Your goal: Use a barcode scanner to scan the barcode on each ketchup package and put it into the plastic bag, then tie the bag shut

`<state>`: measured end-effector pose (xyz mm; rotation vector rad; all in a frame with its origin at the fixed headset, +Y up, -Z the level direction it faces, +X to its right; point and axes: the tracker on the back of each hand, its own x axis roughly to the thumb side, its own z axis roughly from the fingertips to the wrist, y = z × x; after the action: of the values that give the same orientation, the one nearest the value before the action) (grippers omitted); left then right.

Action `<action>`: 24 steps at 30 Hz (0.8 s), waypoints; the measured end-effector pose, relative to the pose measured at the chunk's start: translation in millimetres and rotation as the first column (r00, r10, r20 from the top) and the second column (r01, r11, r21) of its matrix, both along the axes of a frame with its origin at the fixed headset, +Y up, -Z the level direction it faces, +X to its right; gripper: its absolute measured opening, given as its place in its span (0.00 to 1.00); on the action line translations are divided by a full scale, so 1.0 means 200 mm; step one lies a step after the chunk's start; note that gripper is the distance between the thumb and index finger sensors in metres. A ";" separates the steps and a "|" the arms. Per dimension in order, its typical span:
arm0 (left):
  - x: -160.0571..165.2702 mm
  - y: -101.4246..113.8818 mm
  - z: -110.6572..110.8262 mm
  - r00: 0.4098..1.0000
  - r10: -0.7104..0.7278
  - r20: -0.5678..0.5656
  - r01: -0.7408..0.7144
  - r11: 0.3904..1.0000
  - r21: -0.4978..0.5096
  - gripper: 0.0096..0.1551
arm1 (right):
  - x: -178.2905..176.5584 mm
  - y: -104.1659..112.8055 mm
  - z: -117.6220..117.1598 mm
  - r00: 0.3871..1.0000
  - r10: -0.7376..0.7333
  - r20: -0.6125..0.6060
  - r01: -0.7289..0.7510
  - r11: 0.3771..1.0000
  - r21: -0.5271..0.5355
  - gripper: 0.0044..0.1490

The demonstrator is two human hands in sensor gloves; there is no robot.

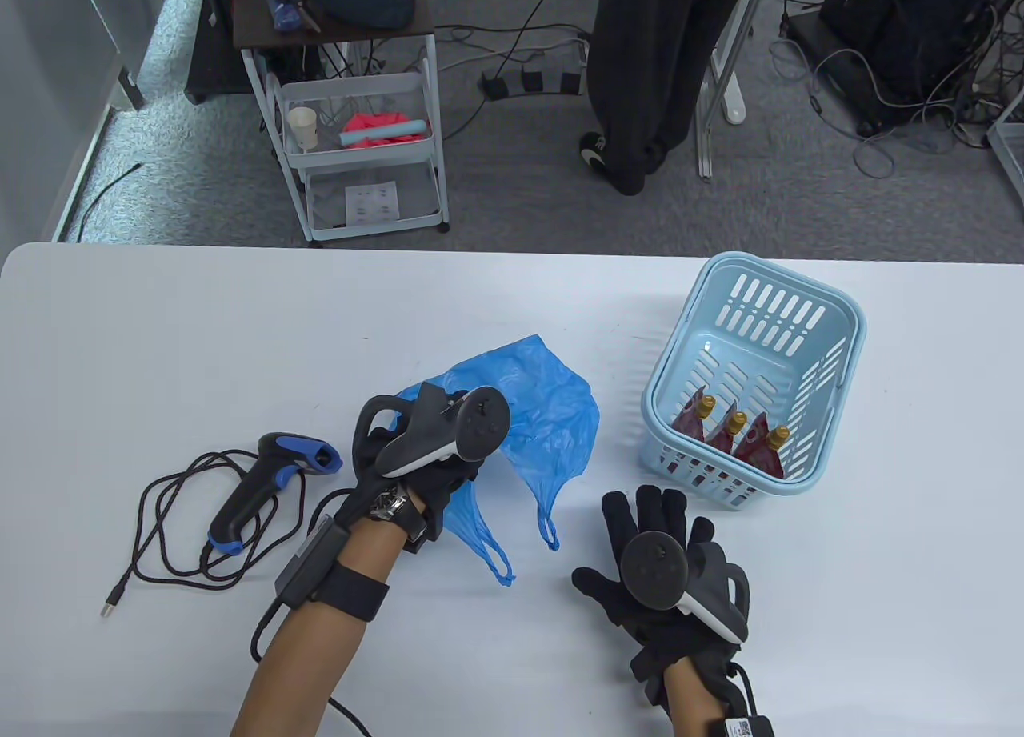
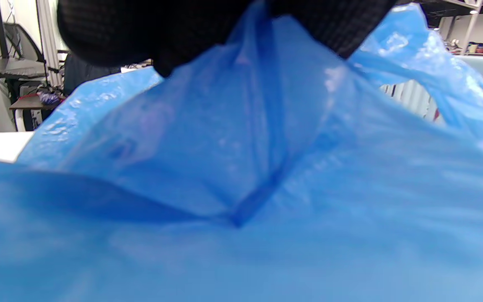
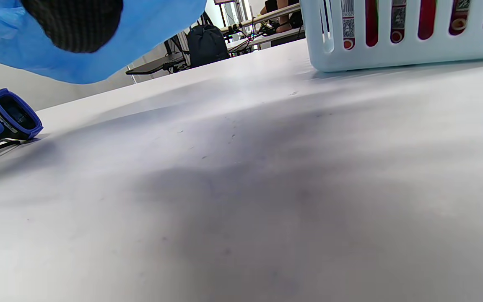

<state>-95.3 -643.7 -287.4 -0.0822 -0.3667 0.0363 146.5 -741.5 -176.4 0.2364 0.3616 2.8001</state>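
- The plastic bag (image 1: 552,417) is thin, crinkled blue film, lying crumpled on the white table (image 1: 200,337) just left of the basket (image 1: 840,321), its two loop handles trailing toward the near edge.
- Three ketchup packages (image 1: 732,437), dark red pouches with gold caps, stand side by side inside the pale blue slotted basket, leaning against its near wall.
- The barcode scanner (image 1: 268,481), black with blue trim, lies on its side well left of the basket, beyond the bag, its dark cable looped around it.
- The left hand (image 1: 416,457) sits on the bag's left part; the left wrist view shows its gloved fingers (image 2: 111,33) pinching a fold of the film upward.
- The right hand (image 1: 664,577) rests palm down near the basket's near side, fingers straight and spread, holding nothing.
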 end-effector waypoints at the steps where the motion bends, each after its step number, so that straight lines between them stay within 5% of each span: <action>1: 0.00 0.01 0.01 1.000 0.002 0.004 -0.002 1.000 0.005 0.19 | 0.00 0.00 0.00 1.000 0.001 0.001 -0.001 1.000 0.001 0.60; 12: -0.01 0.08 0.17 0.996 -0.015 0.090 0.011 0.999 0.051 0.19 | 0.01 0.00 0.00 1.000 0.003 0.012 -0.003 1.000 0.011 0.60; 24: 0.01 0.02 0.32 0.985 -0.063 0.161 0.050 0.995 0.081 0.19 | 0.03 0.01 0.00 1.000 0.003 0.020 -0.003 1.000 0.015 0.60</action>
<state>-92.4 -639.1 -223.2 -0.0194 -0.5290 -0.0410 152.0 -740.3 -176.9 0.2110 0.3372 2.8070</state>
